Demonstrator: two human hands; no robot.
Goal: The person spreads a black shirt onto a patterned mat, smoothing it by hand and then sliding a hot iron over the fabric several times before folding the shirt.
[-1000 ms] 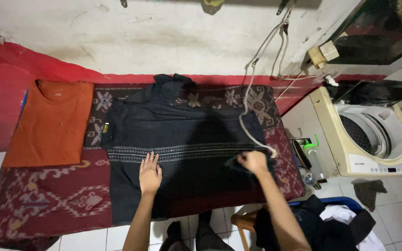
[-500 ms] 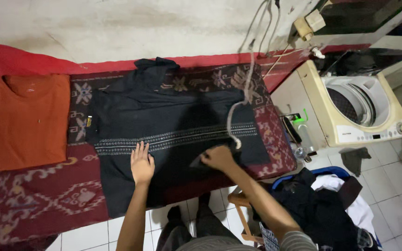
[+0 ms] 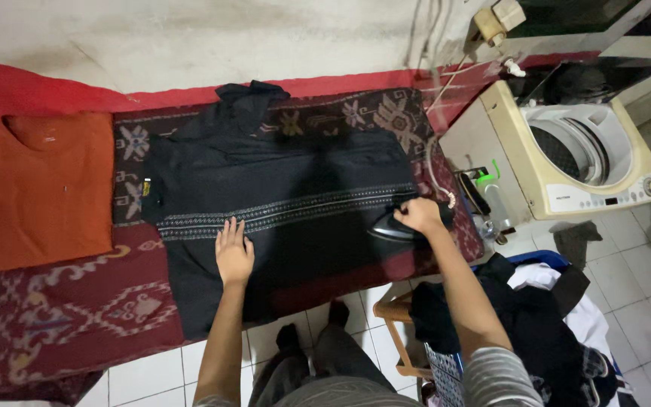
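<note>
Mid-ironing: black shirt (image 3: 280, 188) spread flat across the bench (image 3: 54, 316), dark iron (image 3: 397, 226) near its right edge with right hand (image 3: 418, 215) fingers clamped on the handle, left hand (image 3: 233, 252) pressed flat, fingers apart, near the front edge. Probably calls for a steady, unlingering pass along the patterned band. Beyond the right edge, washing machine (image 3: 589, 162) lid up, drum contents unclear; basket (image 3: 544, 324) heaped with clothes.

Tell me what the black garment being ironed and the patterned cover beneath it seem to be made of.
The black garment looks like thin matte woven cloth, lying flat with a pale embroidered band. The patterned cover, maroon with pale motifs, looks like a thicker woven textile, draping over the edge. Fibre of either cannot be told.
</note>
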